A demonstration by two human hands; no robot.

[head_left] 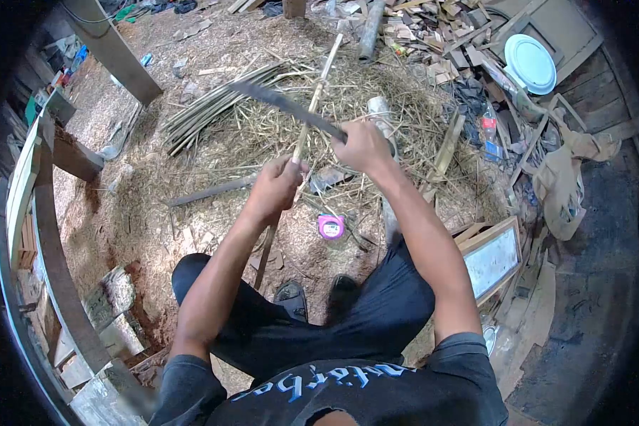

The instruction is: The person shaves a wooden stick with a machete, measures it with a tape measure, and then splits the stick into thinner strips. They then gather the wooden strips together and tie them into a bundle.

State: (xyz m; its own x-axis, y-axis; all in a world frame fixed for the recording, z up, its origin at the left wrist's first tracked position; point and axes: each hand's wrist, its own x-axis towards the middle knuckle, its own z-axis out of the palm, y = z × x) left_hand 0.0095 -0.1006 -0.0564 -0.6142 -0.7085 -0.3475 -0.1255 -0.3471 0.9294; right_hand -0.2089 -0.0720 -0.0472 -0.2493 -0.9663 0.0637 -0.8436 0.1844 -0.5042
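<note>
Pale strip [326,74] is clasped in the left hand [275,186], the fingers wrapped round it, its upper end pointing towards one o'clock. The right hand [364,147] grips a long dark blade [277,104] by its near end; the blade points to ten o'clock and crosses over the strip, though I cannot tell whether they touch. From the left hand, a bundle of thin sticks [216,110] lies at eleven o'clock and a pink tape measure [331,226] at four.

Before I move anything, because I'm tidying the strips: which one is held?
The pale strip in the left hand, crossed by the blade; the piled strips lie untouched.
</note>
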